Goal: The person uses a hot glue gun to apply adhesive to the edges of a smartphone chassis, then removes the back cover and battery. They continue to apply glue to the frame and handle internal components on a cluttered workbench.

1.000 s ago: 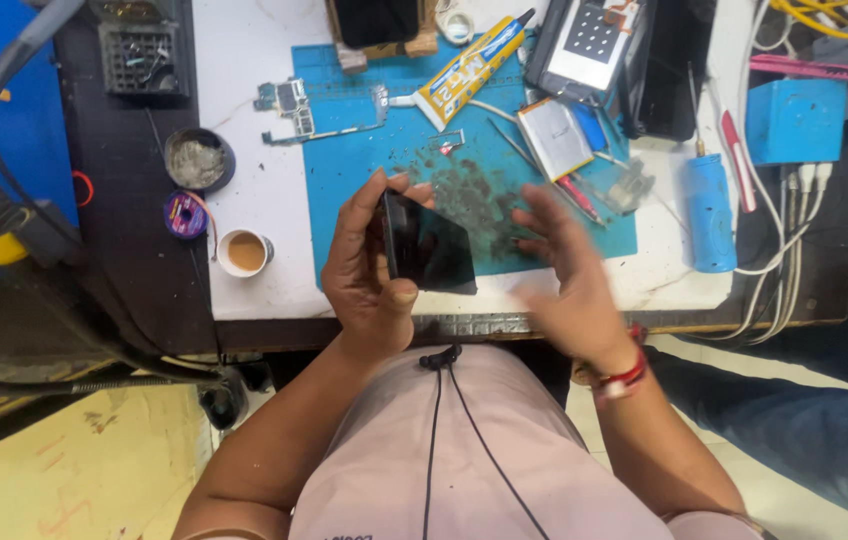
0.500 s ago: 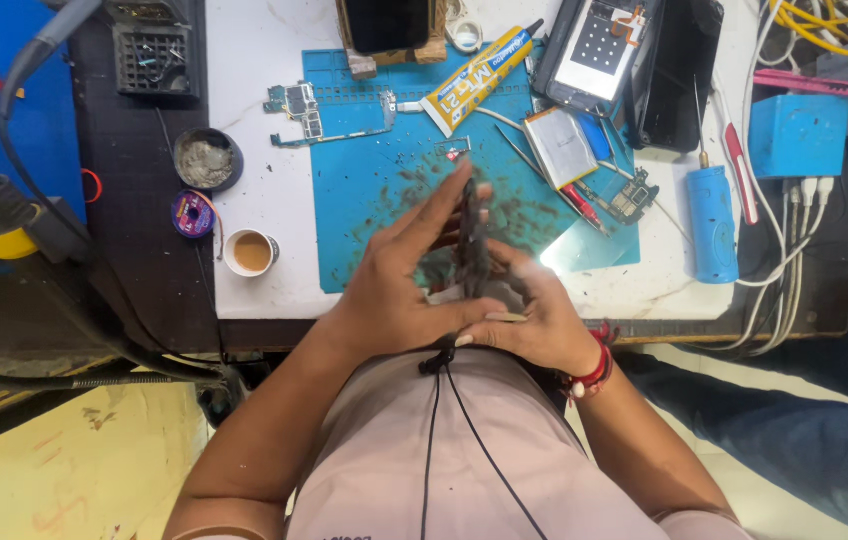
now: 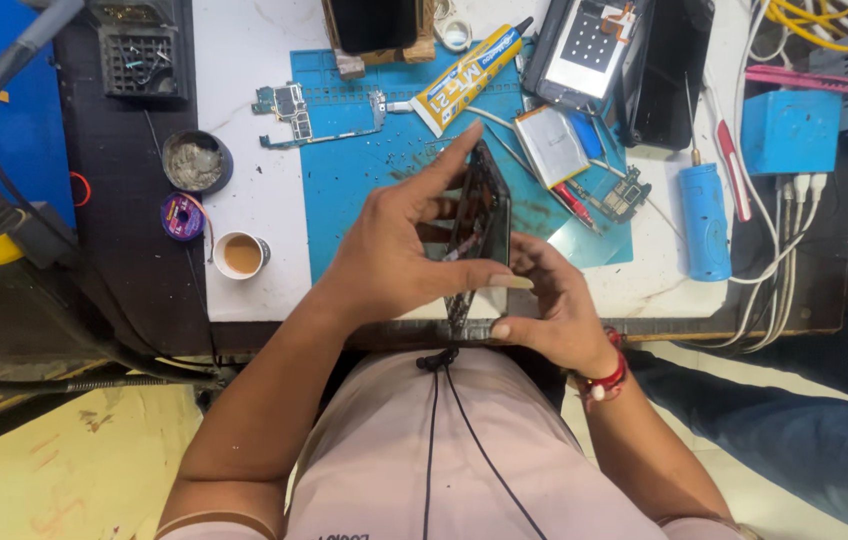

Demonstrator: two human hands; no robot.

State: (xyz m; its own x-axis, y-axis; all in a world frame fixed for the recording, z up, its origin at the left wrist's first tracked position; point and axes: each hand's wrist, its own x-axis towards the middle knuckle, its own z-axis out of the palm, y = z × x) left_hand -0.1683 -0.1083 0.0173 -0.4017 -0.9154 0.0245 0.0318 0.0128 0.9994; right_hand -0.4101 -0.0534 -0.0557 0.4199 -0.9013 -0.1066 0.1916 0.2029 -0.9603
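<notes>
Black glass phone [image 3: 479, 235], held edge-up between both my hands above the near edge of the bench. My left hand [image 3: 394, 245] pinches it from the left, forefinger stretched along the far end and thumb clamped across the near end. My right hand [image 3: 549, 310] cups the lower end from the right, fingers closed on its bottom edge. The phone's long axis runs away from me, tilted slightly right at the far end; both hands touch it, the left covering more of its length. Beneath lies a blue work mat [image 3: 354, 200] on a white tabletop [image 3: 244, 90], with a circuit board [image 3: 314, 105], glue tube [image 3: 469, 75] and flat silver battery [image 3: 551, 145] beyond. A blue cylindrical tool [image 3: 706, 220] lies to the right, a small cup [image 3: 241, 255] to the left.
</notes>
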